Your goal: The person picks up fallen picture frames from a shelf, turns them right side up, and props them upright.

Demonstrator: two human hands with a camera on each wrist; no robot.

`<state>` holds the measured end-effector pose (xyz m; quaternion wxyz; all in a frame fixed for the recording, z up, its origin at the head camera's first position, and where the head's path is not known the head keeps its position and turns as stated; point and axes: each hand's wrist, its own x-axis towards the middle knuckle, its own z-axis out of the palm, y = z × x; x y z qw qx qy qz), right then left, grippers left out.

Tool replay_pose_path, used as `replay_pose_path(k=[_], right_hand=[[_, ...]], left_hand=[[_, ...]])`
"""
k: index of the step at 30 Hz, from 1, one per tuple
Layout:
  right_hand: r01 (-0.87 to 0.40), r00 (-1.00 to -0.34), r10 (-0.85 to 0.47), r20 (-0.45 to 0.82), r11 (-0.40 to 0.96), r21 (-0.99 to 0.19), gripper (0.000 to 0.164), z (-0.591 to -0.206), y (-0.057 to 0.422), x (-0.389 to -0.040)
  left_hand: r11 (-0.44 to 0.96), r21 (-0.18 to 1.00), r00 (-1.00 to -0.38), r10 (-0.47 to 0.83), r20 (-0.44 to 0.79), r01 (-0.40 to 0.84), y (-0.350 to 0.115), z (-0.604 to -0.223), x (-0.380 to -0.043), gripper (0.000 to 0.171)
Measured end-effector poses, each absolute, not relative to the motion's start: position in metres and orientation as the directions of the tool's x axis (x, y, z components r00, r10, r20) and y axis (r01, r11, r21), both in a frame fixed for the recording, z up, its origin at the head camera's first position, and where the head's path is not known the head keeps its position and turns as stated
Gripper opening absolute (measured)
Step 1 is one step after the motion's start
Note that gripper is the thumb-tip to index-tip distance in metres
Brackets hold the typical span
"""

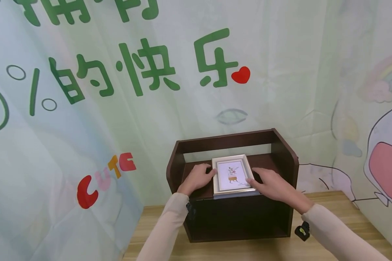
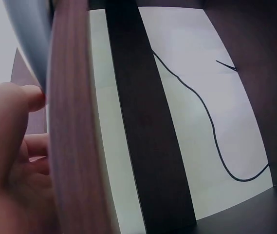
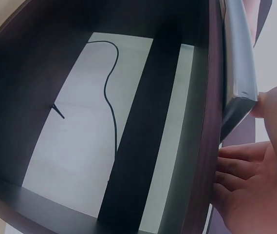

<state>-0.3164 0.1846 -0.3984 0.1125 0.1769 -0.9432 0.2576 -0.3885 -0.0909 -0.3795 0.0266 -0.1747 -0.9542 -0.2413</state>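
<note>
Pale sleeves point(image 1: 164, 228) come nearest the camera, leading to the left hand point(image 1: 197, 177) and the right hand point(image 1: 272, 184), set at 2 opposite sides of a picture frame point(image 1: 232, 175). It lies face up on the upper board point(image 1: 264, 161) of a dark shelf unit point(image 1: 227, 140), which stands on a wooden bench point(image 1: 333, 197).

The main risk seems to be the board's front edge: the picture frame sits close to it, so a tug toward the person could tip it off, and a push from only 1 side could turn it askew. A careless lift of the right hand might drag it too.

The picture frame is between the hands. The left thumb is at its left border; the right thumb touches it near the front right corner, with that hand's fingers point(image 3: 238, 168) alongside. On both hands the fingers look relaxed, not wrapped around anything; how hard they press cannot be told.
</note>
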Motion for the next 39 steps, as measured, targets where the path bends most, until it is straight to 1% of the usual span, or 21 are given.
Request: replay_pose_path(k=[5,11,17,22,25,28,33,37,39], right_hand=[[-0.399,-0.909,-0.282,0.308,0.803,-0.443,0.06,-0.401,0.182,-0.319],[-0.379,-0.913,-0.256,0.316,0.817,-0.434,0.055,-0.401,0.18,-0.319],[-0.365,-0.916,-0.235,0.326,0.826,-0.429,0.043,-0.399,0.176,-0.318],[-0.384,-0.907,-0.235,0.35,0.802,-0.457,0.032,-0.399,0.171,-0.32],[-0.382,-0.909,-0.229,0.349,0.791,-0.477,0.029,-0.399,0.169,-0.32],[-0.368,-0.913,-0.206,0.352,0.787,-0.496,0.03,-0.4,0.169,-0.318],[-0.343,-0.916,-0.146,0.373,0.768,-0.541,0.036,-0.399,0.166,-0.313],[-0.3,-0.93,-0.081,0.358,0.731,-0.613,0.039,-0.396,0.164,-0.312],[-0.271,-0.94,-0.046,0.337,0.699,-0.661,0.04,-0.394,0.163,-0.312]], left_hand=[[0.813,0.473,-0.94,0.308,0.146,0.34,-0.09,-0.384,-0.392,0.054],[0.806,0.487,-0.941,0.302,0.152,0.337,-0.089,-0.383,-0.392,0.052],[0.801,0.485,-0.936,0.312,0.161,0.35,-0.088,-0.383,-0.39,0.051],[0.789,0.47,-0.919,0.34,0.202,0.395,-0.086,-0.384,-0.391,0.04],[0.774,0.488,-0.915,0.336,0.225,0.404,-0.084,-0.384,-0.39,0.037],[0.757,0.524,-0.92,0.301,0.25,0.39,-0.084,-0.384,-0.388,0.035],[0.716,0.594,-0.93,0.25,0.271,0.366,-0.083,-0.384,-0.385,0.041],[0.681,0.659,-0.946,0.187,0.265,0.32,-0.082,-0.383,-0.382,0.048],[0.65,0.695,-0.95,0.163,0.266,0.307,-0.083,-0.383,-0.38,0.05]])
